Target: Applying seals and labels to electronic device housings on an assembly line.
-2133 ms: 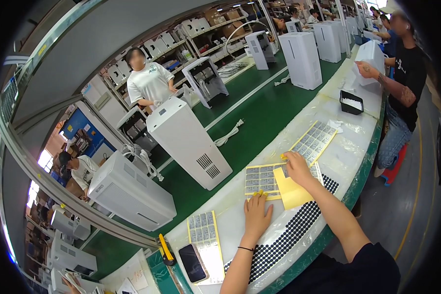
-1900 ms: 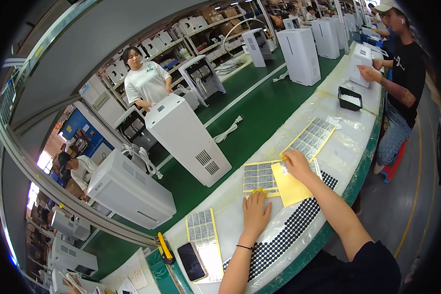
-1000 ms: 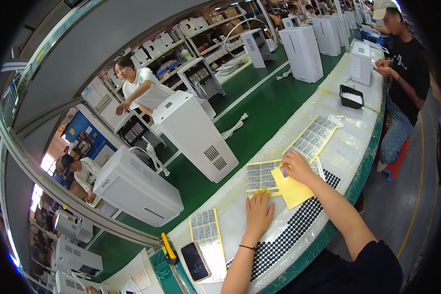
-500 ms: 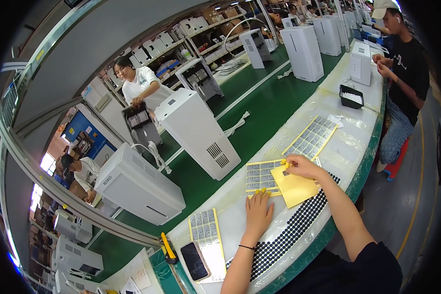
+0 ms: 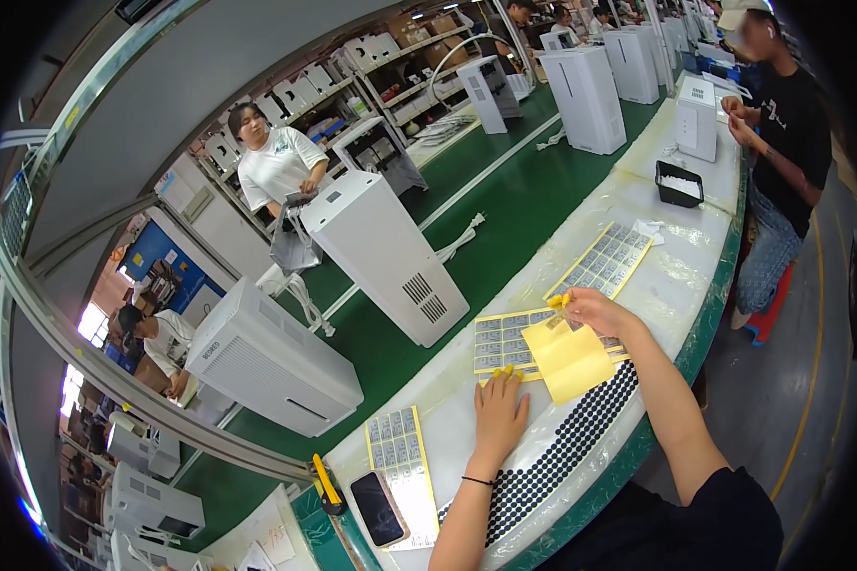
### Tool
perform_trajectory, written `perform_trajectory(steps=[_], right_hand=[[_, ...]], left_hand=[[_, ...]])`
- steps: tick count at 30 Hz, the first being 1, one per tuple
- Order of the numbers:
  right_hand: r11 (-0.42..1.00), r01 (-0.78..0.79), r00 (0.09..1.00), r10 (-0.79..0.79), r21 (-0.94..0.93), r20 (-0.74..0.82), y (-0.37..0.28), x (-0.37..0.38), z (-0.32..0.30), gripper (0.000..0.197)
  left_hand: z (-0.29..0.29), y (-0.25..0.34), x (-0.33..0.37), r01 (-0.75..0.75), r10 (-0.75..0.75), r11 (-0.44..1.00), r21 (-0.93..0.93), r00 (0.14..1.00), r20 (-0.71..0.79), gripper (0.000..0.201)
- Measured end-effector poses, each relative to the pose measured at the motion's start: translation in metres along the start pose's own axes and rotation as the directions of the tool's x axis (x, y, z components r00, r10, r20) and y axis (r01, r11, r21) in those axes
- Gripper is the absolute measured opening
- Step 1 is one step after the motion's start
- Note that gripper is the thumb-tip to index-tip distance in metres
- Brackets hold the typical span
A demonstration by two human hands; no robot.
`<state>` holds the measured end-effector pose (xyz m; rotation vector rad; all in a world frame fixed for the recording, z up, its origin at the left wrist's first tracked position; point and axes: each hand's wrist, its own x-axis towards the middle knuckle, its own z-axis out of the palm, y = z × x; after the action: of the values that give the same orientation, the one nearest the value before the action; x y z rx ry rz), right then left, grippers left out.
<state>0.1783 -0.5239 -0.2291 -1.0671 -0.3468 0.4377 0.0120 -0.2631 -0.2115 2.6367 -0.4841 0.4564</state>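
Nearest, rows of small, round black dots (image 5: pixel 562 452) run along the bench's clear, crinkled plastic film (image 5: pixel 695 238), beside a flat, dark-screened phone (image 5: pixel 378 507). The left hand (image 5: pixel 500 414) stays spread, palm down and clenching nothing, its yellow-capped fingertips on the lower edge of a grey-printed label sheet with yellow borders (image 5: pixel 501 344). Overlapping that sheet's right side lies a smooth, matte yellow paper sheet (image 5: pixel 573 369), tilted and lightly creased. The right hand (image 5: pixel 597 309) has just risen and rolled back from this paper's upper edge, its yellow-capped fingers drawn together; I cannot tell whether they grip a label. The work thus seems to have moved from the flat paper to the fingertips. Beyond lie another label sheet (image 5: pixel 607 257) and a black, straight-walled plastic tray (image 5: pixel 664 193) of small white pieces, then the green conveyor (image 5: pixel 493 249) with a tall, boxy white housing, slot-vented (image 5: pixel 381 252).
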Motion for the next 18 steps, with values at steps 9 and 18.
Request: perform_trajectory(steps=[9, 18], right_hand=[[0.999, 0.034, 0.988, -0.03, 0.025, -0.152, 0.0, 0.004, 0.017, 0.009], [0.998, 0.055, 0.991, -0.056, -0.011, -0.12, -0.002, 0.0, 0.021, 0.012]], left_hand=[[0.0, -0.003, -0.002, 0.007, -0.007, 1.0, 0.006, 1.0, -0.005, 0.041], [0.001, -0.003, -0.003, 0.005, -0.005, 1.0, 0.006, 1.0, -0.008, 0.041]])
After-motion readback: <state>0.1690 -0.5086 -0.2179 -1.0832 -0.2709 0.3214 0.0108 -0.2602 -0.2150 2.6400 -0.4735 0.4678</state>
